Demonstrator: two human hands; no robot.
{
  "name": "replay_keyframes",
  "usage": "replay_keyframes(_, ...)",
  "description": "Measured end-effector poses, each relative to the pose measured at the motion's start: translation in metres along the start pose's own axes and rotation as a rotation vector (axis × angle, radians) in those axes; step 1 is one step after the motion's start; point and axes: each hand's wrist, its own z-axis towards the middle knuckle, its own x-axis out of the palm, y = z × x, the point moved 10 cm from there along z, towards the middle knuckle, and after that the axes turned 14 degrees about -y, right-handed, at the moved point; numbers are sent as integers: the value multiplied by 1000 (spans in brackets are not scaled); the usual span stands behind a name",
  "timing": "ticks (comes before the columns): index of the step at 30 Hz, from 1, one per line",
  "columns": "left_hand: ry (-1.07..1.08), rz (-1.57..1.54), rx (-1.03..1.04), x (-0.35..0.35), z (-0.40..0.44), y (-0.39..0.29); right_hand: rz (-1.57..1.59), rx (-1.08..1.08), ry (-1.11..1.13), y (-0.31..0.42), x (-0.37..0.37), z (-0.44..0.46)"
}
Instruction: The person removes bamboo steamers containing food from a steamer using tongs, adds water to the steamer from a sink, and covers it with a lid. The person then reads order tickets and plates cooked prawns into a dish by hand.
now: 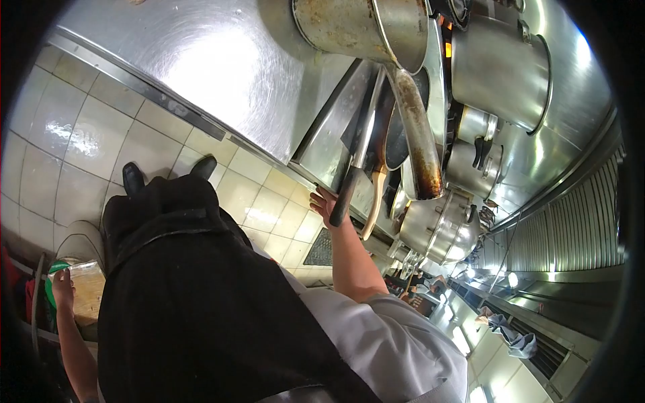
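Note:
At the lower left, my left hand (64, 285) is closed on the edge of a clear plastic-looking package (86, 295) with yellowish-brown contents. A green rounded thing (50, 285) shows just behind that hand. My right hand (323, 203) is open, its fingers apart, by the front edge of the steel counter. In front of its wrist hangs the dark handle (347, 195) of a pan, and a wooden handle (374, 205) juts out beside it. Whether the fingers touch the counter edge I cannot tell.
A large saucepan (342, 30) with a long stained handle stands on the steel counter (201, 54). Stockpots (500, 74) and lidded pots (447, 228) stand along the range; a flame glows between them. Pale tiles (101, 127) and a dark mat (319, 248) cover the floor.

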Motion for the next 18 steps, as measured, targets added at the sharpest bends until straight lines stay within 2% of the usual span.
replay_keyframes(6, -32, 39, 18, -2, 5, 2, -74, -7, -100, 4, -2, -3)
replay_keyframes(18, -30, 42, 27, 3, 2, 1, -91, -56, -93, 14, 6, -15)
